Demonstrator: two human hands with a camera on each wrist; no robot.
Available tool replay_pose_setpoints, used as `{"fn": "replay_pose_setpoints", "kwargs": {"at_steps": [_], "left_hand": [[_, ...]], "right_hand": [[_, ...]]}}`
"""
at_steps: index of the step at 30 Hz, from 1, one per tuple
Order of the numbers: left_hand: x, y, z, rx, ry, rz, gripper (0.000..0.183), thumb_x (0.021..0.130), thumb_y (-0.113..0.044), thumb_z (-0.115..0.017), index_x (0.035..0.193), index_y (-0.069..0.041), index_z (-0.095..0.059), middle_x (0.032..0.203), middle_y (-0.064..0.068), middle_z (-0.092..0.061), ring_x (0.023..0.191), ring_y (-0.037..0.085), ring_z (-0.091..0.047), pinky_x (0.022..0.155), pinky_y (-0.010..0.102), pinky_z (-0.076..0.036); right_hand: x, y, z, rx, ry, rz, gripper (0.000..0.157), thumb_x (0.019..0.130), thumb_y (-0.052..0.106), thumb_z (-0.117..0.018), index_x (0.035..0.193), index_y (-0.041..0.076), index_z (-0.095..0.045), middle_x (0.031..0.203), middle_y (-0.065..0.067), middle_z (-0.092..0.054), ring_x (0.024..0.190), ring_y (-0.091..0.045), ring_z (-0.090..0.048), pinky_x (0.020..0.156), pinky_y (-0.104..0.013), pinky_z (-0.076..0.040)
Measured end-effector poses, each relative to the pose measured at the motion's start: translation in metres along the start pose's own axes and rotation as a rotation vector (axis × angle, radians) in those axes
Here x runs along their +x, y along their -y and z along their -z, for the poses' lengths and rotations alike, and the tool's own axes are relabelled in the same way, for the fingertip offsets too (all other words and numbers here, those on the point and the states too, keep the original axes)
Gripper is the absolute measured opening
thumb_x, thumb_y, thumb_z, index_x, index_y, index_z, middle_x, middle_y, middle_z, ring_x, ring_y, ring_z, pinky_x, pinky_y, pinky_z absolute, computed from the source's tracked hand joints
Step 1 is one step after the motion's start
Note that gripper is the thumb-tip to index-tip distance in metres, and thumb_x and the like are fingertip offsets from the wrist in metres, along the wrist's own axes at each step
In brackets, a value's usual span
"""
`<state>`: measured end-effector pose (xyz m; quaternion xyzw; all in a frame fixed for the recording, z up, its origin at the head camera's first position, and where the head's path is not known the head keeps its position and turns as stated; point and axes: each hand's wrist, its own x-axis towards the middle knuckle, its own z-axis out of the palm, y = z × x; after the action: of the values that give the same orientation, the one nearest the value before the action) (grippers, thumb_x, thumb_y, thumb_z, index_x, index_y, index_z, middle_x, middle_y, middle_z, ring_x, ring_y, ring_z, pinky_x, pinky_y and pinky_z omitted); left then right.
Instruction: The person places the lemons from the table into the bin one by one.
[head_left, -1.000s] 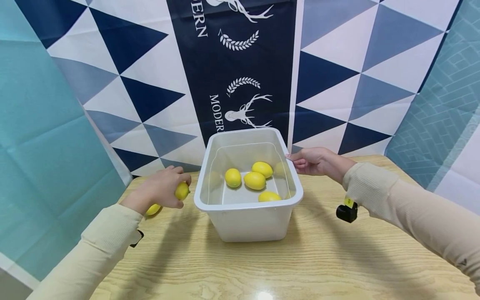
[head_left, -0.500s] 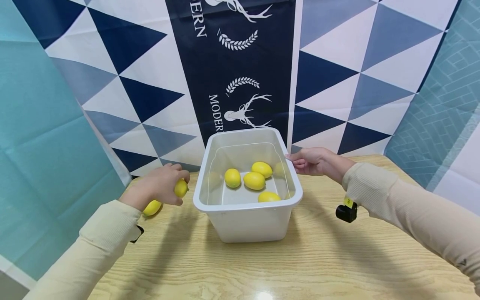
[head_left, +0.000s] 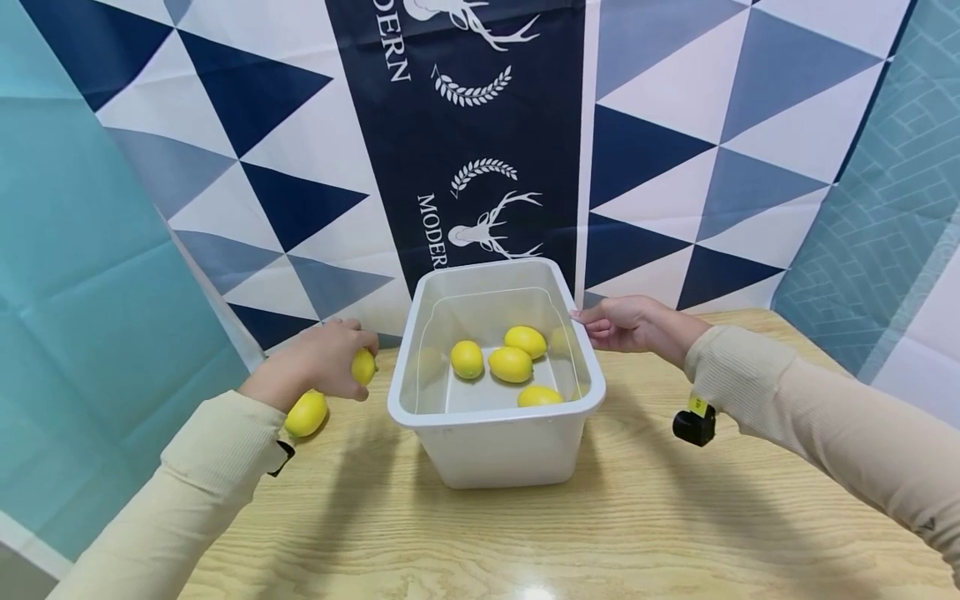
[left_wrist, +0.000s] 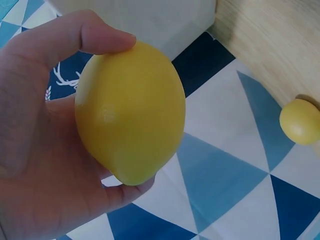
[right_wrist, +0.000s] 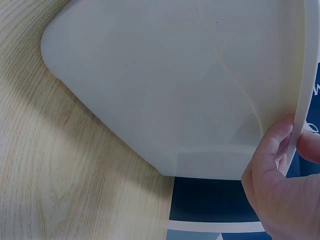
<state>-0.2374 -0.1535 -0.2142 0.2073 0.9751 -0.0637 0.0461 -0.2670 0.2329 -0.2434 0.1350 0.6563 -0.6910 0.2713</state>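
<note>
My left hand (head_left: 322,360) grips a yellow lemon (left_wrist: 132,112), thumb on one side and fingers curled round the other, just left of the white plastic bin (head_left: 495,450). Behind that wrist a second lemon (head_left: 306,414) lies on the table, partly covered by the hand and sleeve. On the bin's right side, my right hand (head_left: 626,323) pinches the rim, with the thumb over the edge and fingers under the lip (right_wrist: 302,100). Several lemons (head_left: 510,364) lie on the bin's floor, the nearest one partly hidden by the front rim.
The bin stands on a light wooden table (head_left: 480,542). A patterned cloth (head_left: 480,125) with triangles and deer prints hangs close behind it. Teal cloth (head_left: 112,350) borders the table on the left, and more hangs on the right.
My left hand, still holding the lemon, has shifted slightly up and back, so more of the lemon on the table shows. The right hand keeps its place on the rim.
</note>
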Motion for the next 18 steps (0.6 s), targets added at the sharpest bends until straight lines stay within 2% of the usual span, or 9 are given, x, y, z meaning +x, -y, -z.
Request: {"fn": "replay_pose_setpoints", "kwargs": {"at_steps": [6,11,18], "left_hand": [[0.001,-0.006,0.007,-0.014,0.046,0.064,0.048,0.071,-0.033,-0.080,0.113,-0.016,-0.066,0.107,0.007,-0.062,0.093,0.026,-0.053,0.075,0.040,-0.052],[0.002,-0.010,0.015,-0.009,0.067,0.063,0.050,0.072,-0.033,-0.078,0.117,-0.015,-0.064,0.106,0.007,-0.060,0.089,0.024,-0.053,0.069,0.037,-0.049],[0.003,-0.014,0.026,-0.028,0.096,0.060,0.052,0.073,-0.031,-0.078,0.120,-0.014,-0.063,0.108,0.009,-0.060,0.091,0.026,-0.053,0.070,0.037,-0.051]], "right_hand": [[0.000,0.000,0.001,0.004,0.003,0.003,0.013,0.098,0.014,-0.057,0.107,0.008,-0.049,0.076,0.002,-0.067,0.071,-0.006,-0.066,0.074,-0.016,-0.057],[0.000,0.000,0.001,0.006,0.010,0.003,0.012,0.098,0.014,-0.055,0.107,0.008,-0.048,0.076,0.002,-0.068,0.071,-0.006,-0.066,0.074,-0.015,-0.057],[0.001,-0.001,0.001,0.011,0.016,0.001,0.013,0.098,0.014,-0.055,0.107,0.008,-0.049,0.076,0.002,-0.068,0.070,-0.006,-0.066,0.073,-0.015,-0.057]]}}
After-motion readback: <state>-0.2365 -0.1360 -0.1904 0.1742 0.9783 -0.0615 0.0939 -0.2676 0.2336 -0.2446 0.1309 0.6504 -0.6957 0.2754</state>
